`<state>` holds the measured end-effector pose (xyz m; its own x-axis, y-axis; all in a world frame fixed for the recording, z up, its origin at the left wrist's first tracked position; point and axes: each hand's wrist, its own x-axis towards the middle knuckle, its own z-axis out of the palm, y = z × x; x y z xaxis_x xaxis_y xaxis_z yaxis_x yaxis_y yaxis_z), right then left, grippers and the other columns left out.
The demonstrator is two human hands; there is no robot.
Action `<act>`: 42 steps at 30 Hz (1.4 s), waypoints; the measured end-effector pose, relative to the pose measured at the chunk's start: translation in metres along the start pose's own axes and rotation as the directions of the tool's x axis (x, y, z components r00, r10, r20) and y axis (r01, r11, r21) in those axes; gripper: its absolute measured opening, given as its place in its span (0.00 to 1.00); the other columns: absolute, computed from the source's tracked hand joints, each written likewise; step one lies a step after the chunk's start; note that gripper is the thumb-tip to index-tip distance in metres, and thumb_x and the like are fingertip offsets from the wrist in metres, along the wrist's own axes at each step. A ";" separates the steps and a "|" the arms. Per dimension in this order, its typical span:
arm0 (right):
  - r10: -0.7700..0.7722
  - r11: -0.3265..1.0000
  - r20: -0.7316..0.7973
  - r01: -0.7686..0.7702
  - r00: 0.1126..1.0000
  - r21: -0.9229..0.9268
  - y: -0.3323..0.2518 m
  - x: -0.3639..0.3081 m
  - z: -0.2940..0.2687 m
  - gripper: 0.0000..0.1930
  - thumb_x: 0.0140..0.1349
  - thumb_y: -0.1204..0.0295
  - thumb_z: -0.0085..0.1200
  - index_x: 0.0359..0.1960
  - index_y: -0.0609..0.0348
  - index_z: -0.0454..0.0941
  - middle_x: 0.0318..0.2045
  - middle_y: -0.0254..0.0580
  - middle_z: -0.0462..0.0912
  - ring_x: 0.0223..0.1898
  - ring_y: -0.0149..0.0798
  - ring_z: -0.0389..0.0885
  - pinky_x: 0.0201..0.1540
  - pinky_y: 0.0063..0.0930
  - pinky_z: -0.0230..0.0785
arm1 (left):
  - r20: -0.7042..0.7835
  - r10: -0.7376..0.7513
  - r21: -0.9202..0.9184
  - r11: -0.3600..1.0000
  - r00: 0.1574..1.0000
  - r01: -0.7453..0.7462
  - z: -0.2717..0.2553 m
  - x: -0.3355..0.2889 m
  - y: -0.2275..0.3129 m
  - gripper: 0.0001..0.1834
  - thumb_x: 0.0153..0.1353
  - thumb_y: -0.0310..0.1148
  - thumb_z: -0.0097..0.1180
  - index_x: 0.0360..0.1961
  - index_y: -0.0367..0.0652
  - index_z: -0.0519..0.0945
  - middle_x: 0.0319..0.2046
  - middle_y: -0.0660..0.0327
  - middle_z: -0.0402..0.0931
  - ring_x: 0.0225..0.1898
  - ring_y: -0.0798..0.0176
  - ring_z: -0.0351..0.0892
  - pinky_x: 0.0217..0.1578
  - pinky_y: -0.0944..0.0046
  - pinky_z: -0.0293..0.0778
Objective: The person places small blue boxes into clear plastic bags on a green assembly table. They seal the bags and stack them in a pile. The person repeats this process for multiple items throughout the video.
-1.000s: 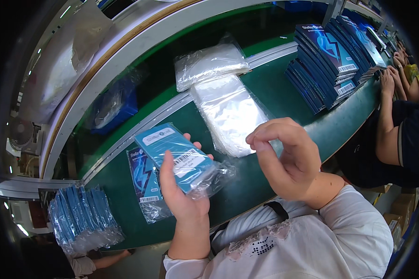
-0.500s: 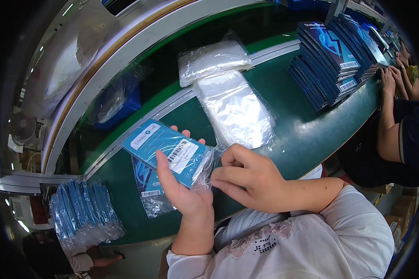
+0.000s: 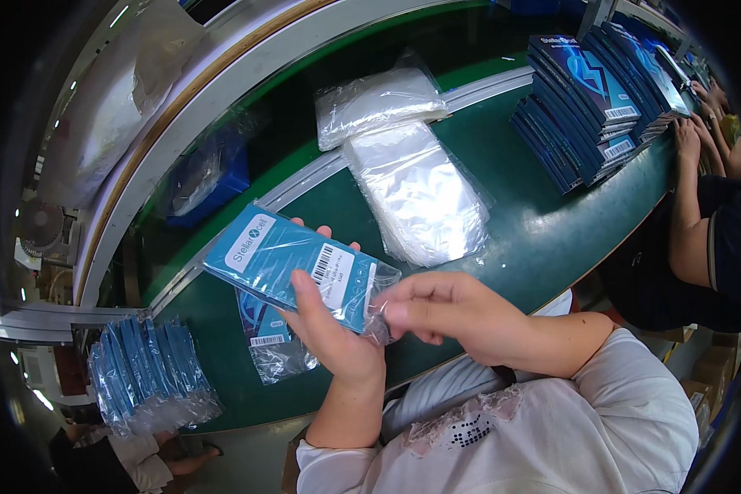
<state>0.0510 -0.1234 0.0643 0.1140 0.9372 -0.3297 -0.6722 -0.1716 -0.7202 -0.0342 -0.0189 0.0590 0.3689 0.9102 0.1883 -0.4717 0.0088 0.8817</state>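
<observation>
A flat blue box in a clear plastic bag [image 3: 284,259] is gripped in my left hand [image 3: 337,337], thumb across the labelled face and fingertips showing beyond its far edge. My right hand [image 3: 453,317] is closed at the bag's loose end [image 3: 379,317], beside the box's right end; thumb and fingers pinch the crinkled film. Underneath, partly hidden by my left hand and the box, another bagged box [image 3: 267,337] lies on the green table. Just beyond my hands lies a stack of clear plastic bags [image 3: 424,198].
A wrapped bundle of bags [image 3: 379,107] lies at the metal rail. Dark blue boxes [image 3: 580,95] stand stacked at the far right, near a co-worker's arms [image 3: 687,173]. Bagged blue boxes [image 3: 148,370] stand in a row at the left edge. A blue bin [image 3: 214,193] sits beyond the rail.
The held box has turned slightly and shifted a little toward the right. My right hand has rolled over, its fingers now at the bag's end close to the box.
</observation>
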 end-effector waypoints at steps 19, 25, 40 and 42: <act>0.146 0.948 0.119 -0.173 0.982 0.265 0.001 -0.004 -0.014 0.09 0.62 0.70 0.54 0.38 0.62 0.74 0.30 0.35 0.75 0.24 0.25 0.67 0.26 0.18 0.58 | 0.215 0.285 0.236 0.913 0.934 -0.333 -0.005 -0.010 -0.010 0.43 0.58 0.31 0.55 0.66 0.35 0.41 0.64 0.41 0.50 0.58 0.50 0.61 0.55 0.56 0.65; 0.277 0.921 0.219 -0.323 0.936 0.216 -0.004 -0.004 -0.022 0.08 0.61 0.68 0.55 0.34 0.61 0.75 0.28 0.34 0.75 0.25 0.26 0.69 0.28 0.21 0.61 | 0.284 0.246 0.232 0.920 0.927 -0.315 -0.011 -0.012 -0.008 0.46 0.56 0.34 0.58 0.66 0.35 0.42 0.64 0.41 0.50 0.58 0.51 0.62 0.54 0.58 0.66; -0.186 0.887 0.023 0.158 0.982 0.435 -0.006 -0.019 -0.022 0.05 0.61 0.71 0.53 0.35 0.55 0.72 0.37 0.37 0.77 0.29 0.26 0.71 0.31 0.20 0.62 | 0.261 0.200 0.270 0.924 0.945 -0.270 -0.015 -0.015 -0.009 0.44 0.57 0.39 0.58 0.66 0.34 0.47 0.63 0.43 0.53 0.57 0.53 0.64 0.51 0.57 0.69; -0.285 0.892 0.024 0.257 0.958 0.372 -0.013 -0.019 -0.032 0.05 0.62 0.72 0.51 0.38 0.57 0.73 0.39 0.43 0.78 0.30 0.30 0.74 0.34 0.22 0.65 | 0.180 0.130 0.190 0.968 0.975 -0.164 -0.016 -0.015 -0.006 0.42 0.58 0.42 0.56 0.66 0.35 0.48 0.63 0.44 0.54 0.57 0.53 0.64 0.51 0.56 0.70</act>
<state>0.0814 -0.1484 0.0601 0.2839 0.9540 -0.0960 -0.8423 0.2002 -0.5004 -0.0494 -0.0257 0.0440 0.4424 0.8143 0.3758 -0.3649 -0.2193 0.9048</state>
